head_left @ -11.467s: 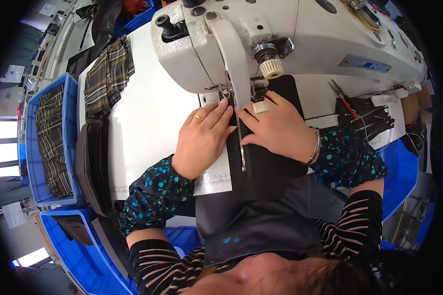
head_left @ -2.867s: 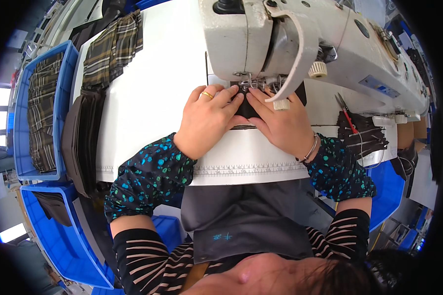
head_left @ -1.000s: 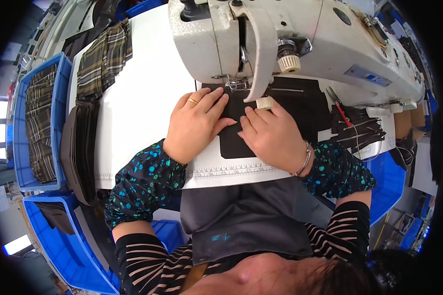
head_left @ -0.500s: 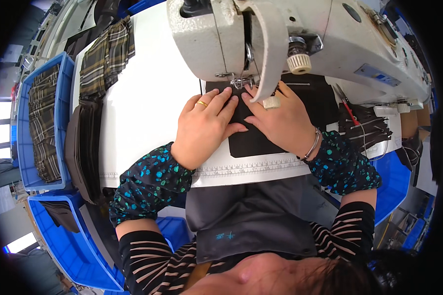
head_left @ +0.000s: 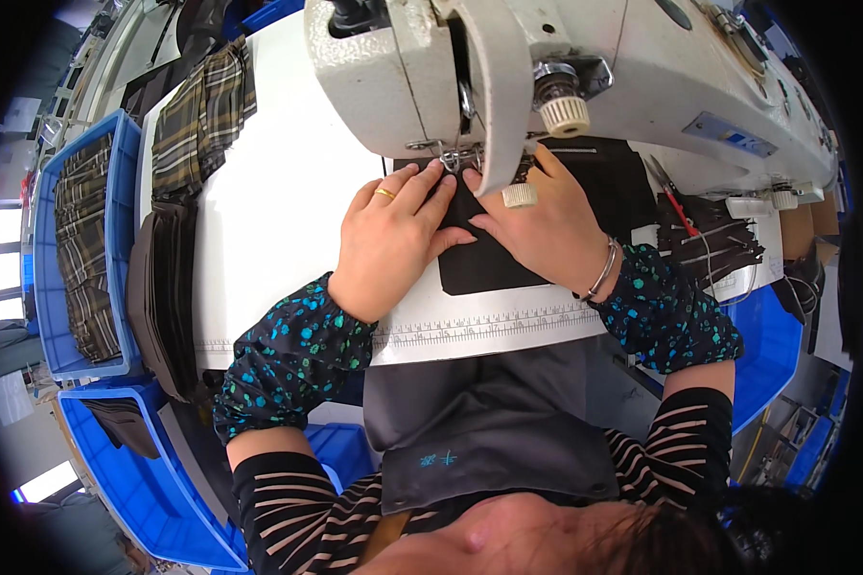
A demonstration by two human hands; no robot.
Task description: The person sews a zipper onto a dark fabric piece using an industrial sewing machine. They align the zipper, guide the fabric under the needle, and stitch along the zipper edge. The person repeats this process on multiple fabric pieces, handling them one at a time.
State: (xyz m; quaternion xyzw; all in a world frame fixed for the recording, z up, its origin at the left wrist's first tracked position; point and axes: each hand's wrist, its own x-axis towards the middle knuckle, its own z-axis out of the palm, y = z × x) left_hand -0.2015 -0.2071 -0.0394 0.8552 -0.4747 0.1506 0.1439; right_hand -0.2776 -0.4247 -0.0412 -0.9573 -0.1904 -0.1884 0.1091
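Desk (head_left: 278,240): white top, a printed ruler strip along its near edge.

Sewing machine (head_left: 547,67): off-white, spans the far edge of the desk from centre to right; a cream knob faces the person near the needle area.

Blue bins (head_left: 43,278): off the desk's left edge; the upper one holds plaid fabric, a second bin sits below it toward the near left.

Plaid fabric stack (head_left: 199,115): at the far left corner of the desk, partly draped over the edge.

Dark folded pieces (head_left: 158,287): stacked along the left edge of the desk, below the plaid stack.

Black fabric piece (head_left: 508,259): lies flat on the desk under the machine head, reaching from the needle area toward the near edge and stopping short of the ruler strip. Both hands rest on it.

Left hand (head_left: 393,240): fingers extended and together, palm down, pressing the left part of the black fabric; fingertips just at the presser foot. A gold ring shows on one finger.

Right hand (head_left: 547,230): flat and spread, pressing the right part of the same fabric; fingertips beside the left hand's, close to the needle. A pale band sits on one finger, a bracelet at the wrist.

Red-handled scissors (head_left: 669,196): on the desk right of the fabric, near dark loose strips at the right edge.
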